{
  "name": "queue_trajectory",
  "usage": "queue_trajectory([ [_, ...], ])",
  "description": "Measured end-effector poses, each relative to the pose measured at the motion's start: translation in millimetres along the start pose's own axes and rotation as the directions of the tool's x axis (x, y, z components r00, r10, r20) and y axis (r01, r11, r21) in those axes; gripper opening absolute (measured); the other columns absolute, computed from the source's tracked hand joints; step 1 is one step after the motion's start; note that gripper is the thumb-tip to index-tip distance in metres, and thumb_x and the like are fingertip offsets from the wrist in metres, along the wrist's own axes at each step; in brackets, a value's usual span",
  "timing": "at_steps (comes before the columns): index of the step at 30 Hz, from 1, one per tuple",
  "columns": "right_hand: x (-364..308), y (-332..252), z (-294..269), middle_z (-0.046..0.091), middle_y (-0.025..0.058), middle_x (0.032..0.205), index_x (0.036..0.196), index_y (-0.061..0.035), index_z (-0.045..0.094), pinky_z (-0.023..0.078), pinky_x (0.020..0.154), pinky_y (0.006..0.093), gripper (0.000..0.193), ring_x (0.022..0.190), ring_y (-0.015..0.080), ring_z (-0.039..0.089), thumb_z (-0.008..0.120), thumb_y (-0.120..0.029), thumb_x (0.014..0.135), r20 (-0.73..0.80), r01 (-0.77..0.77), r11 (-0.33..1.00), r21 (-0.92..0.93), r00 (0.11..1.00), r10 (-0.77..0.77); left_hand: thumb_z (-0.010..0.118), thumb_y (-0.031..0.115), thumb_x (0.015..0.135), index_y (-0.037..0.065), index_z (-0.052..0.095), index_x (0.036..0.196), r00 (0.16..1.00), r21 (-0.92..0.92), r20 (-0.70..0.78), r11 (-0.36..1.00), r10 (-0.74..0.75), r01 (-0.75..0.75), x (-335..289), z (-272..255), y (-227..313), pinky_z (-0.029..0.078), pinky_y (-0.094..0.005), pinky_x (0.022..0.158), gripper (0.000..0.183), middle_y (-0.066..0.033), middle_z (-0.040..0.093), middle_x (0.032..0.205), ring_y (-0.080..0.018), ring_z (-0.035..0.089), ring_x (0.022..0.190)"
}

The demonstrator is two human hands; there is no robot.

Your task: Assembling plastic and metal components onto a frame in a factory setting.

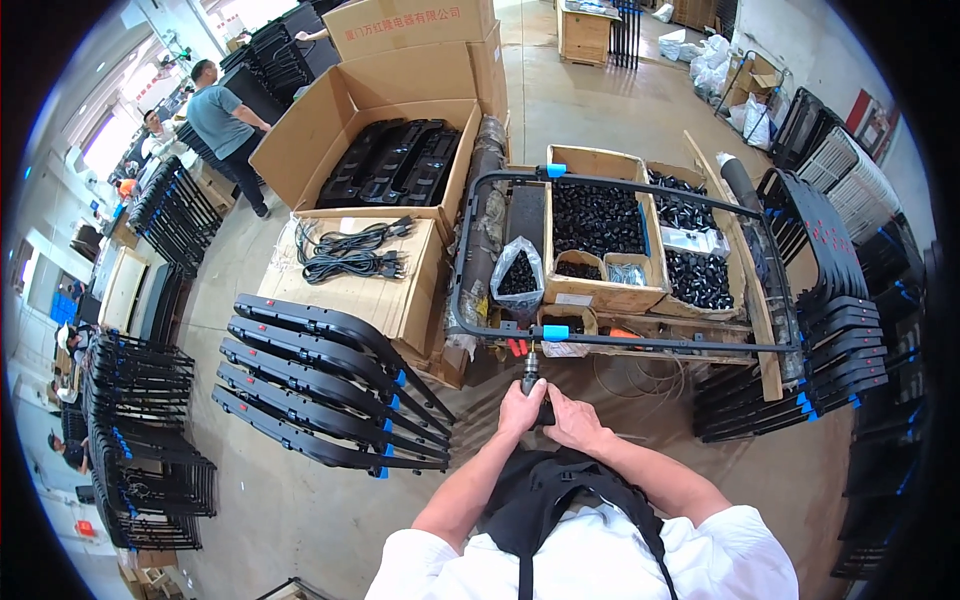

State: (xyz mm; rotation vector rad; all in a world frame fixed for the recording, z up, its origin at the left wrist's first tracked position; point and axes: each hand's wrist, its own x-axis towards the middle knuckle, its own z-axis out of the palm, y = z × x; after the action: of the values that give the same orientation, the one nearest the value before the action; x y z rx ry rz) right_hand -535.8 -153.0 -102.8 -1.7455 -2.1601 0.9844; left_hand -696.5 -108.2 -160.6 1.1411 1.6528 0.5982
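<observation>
Both my hands are closed on a power drill (pixel 531 372), held just in front of the work table. My left hand (pixel 520 408) wraps the drill's body behind the chuck. My right hand (pixel 577 422) grips it from the right side, its fingers partly hidden. The drill's bit points away from me at the near tube of a black metal frame (pixel 660 343), close to a blue wrap (pixel 556 332). Whether the tip touches the tube I cannot tell. The frame lies flat across the table, over boxes of small black parts (pixel 598 218) and a plastic bag of parts (pixel 517 272).
Black frames with blue wraps (pixel 320 385) stand at my left, more frames (pixel 800 370) at my right. Beyond the left stack, a carton (pixel 410 300) carries coiled black cables (pixel 350 250). An open carton (pixel 300 140) holds black panels. A person (pixel 220 120) stands at far left.
</observation>
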Motion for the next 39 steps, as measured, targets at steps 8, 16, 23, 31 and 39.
queue_trajectory([
  [8, -4, -10, 3, 0.056, 0.0217, 0.135, 0.132, -0.0019, 0.055, 0.054, 0.099, 0.0539, 0.057, 0.12, 0.0452, 0.063, 0.078, -0.017, 0.083, -0.058, 0.157, 0.987, 0.019, 0.986, -0.155, 0.069, 0.059, 0.095, 0.0, 0.071, 0.112, 1.0, -0.045, 0.022, 0.999, -0.004, 0.005, -5, -1, 4, 0.057, -0.0492, 0.091, 0.062, -0.0269, 0.076, 0.107, -0.0421, 0.075, 0.105],
  [16, -8, -12, 4, 0.055, 0.0234, 0.135, 0.135, -0.001, 0.053, 0.054, 0.099, 0.0555, 0.06, 0.118, 0.0478, 0.062, 0.079, -0.016, 0.083, 0.022, 0.082, 0.997, -0.004, 0.996, -0.082, 0.069, 0.059, 0.096, -0.003, 0.07, 0.113, 1.0, 0.002, 0.016, 1.0, -0.003, 0.003, -15, -7, 5, 0.056, -0.0473, 0.091, 0.064, -0.0274, 0.075, 0.109, -0.0391, 0.074, 0.105],
  [23, -15, -11, 9, 0.054, 0.0242, 0.134, 0.135, -0.0015, 0.051, 0.054, 0.099, 0.0556, 0.06, 0.118, 0.0477, 0.062, 0.079, -0.019, 0.085, 0.014, 0.133, 0.991, -0.024, 0.991, -0.133, 0.069, 0.057, 0.095, -0.004, 0.07, 0.115, 0.999, -0.006, 0.035, 1.0, -0.01, 0.01, -25, -12, 4, 0.055, -0.0484, 0.093, 0.064, -0.0282, 0.075, 0.111, -0.0407, 0.073, 0.107],
  [31, -24, -1, 11, 0.055, 0.0246, 0.131, 0.133, -0.0026, 0.05, 0.056, 0.096, 0.0542, 0.061, 0.115, 0.0459, 0.065, 0.079, -0.024, 0.084, 0.083, 0.168, 0.984, -0.055, 0.983, -0.163, 0.07, 0.057, 0.096, -0.001, 0.07, 0.108, 0.998, -0.026, 0.025, 0.998, -0.056, 0.057, -38, -3, -11, 0.055, -0.0447, 0.087, 0.06, -0.0213, 0.075, 0.1, -0.0308, 0.073, 0.095],
  [39, -34, 23, 11, 0.066, 0.0254, 0.115, 0.141, -0.0021, 0.045, 0.058, 0.089, 0.0557, 0.074, 0.103, 0.0469, 0.07, 0.081, -0.03, 0.083, 0.03, 0.057, 0.994, -0.091, 0.998, -0.054, 0.072, 0.053, 0.097, -0.003, 0.069, 0.103, 0.999, -0.076, 0.024, 0.997, -0.028, 0.03, -44, 18, 2, 0.054, -0.0442, 0.083, 0.057, -0.02, 0.074, 0.096, -0.027, 0.07, 0.09],
])
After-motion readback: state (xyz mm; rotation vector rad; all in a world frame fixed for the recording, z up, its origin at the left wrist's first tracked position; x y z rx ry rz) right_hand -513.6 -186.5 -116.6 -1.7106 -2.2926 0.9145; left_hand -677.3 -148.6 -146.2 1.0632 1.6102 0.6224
